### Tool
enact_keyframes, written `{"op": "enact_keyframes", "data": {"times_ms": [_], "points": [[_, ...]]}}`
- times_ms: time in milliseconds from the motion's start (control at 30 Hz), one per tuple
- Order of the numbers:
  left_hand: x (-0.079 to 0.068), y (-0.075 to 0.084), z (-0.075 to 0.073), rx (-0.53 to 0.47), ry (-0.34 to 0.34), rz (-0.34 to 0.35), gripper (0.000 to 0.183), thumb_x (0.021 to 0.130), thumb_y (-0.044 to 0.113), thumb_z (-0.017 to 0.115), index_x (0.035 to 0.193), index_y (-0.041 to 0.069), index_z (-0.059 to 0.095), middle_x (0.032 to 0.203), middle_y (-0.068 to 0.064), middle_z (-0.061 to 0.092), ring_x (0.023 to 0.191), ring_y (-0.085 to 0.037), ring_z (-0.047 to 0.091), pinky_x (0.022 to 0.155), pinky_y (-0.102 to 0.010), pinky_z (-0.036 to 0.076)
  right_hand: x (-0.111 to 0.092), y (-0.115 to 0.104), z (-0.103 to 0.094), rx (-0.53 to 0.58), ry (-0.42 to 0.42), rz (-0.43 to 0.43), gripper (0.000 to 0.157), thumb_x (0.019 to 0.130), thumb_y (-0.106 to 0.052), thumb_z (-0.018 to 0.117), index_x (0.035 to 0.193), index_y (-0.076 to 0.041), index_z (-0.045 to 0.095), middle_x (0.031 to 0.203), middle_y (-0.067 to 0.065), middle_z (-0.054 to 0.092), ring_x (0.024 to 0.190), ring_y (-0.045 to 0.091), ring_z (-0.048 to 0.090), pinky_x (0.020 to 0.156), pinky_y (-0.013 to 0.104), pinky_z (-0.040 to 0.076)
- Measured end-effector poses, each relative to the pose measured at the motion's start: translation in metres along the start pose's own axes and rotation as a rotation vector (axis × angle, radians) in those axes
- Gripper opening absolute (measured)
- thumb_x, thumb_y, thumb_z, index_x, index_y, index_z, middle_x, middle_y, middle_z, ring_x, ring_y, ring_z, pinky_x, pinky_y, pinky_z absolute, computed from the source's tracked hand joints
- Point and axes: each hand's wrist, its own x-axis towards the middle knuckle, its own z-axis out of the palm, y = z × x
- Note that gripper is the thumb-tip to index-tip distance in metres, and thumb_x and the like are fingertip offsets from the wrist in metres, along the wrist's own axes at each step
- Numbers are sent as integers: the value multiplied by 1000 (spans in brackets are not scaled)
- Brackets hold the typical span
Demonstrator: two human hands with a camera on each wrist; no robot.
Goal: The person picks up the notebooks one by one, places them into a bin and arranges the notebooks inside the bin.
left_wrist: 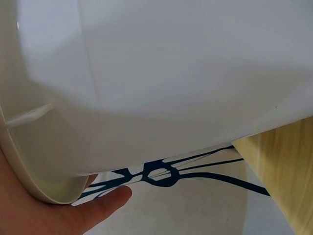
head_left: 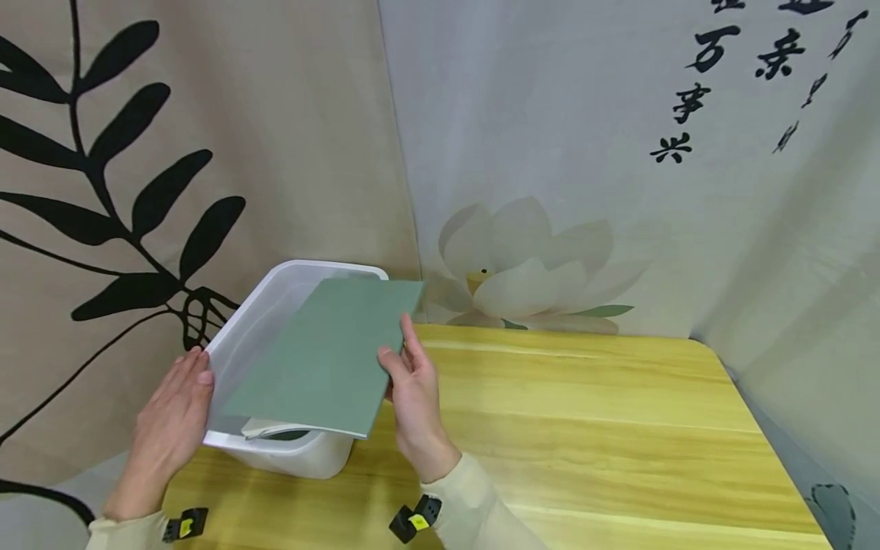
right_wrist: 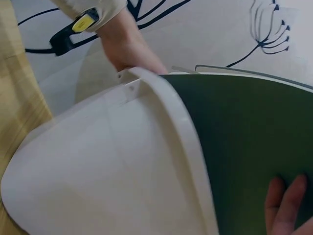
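A white plastic bin [head_left: 296,457] stands tilted at the left of the table. My right hand [head_left: 415,389] holds a green notebook [head_left: 330,347] by its right edge, thumb on top and fingers beneath. The notebook lies at a slant over the bin's opening. In the right wrist view its dark green underside [right_wrist: 244,147] shows, with fingertips against it. My left hand [head_left: 172,420] rests along the bin's left rim, its fingers fairly straight. Below the notebook, white pages [head_left: 275,428] and a dark green patch show inside the bin; the rest there is hidden.
The wooden table [head_left: 584,428] stretches to the right of the bin. Behind it hang cloth curtains [head_left: 550,114] printed with dark leaves, a pale flower and writing. A black cable-like strip [head_left: 48,493] is at the lower left.
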Motion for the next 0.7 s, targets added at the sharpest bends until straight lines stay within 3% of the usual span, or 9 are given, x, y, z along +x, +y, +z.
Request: {"op": "enact_keyframes", "data": {"times_ms": [133,400,700], "points": [[-2,-1,0,11,7,9,63,115,33,14,155,-15,24,165,-33,17,156,-46,8,128,-47,-1,3,6,4,-16,-2,3,68,104,-14,57,165,-21,27,161,6,43,120,20,62,82,27,58],[-1,-1,-1,14,13,10,64,115,33,12,155,-16,24,164,-33,19,156,-46,9,128,-46,-1,12,21,13,-89,-42,-6,70,105,-16,58,166,-20,23,163,13,39,126,22,58,86,25,55],[-1,0,-1,19,2,2,65,115,34,11,154,-16,25,163,-35,22,155,-49,11,128,-50,2,18,29,26,-185,-47,25,68,105,-15,58,165,-20,27,164,15,36,120,23,62,87,34,61]]}}
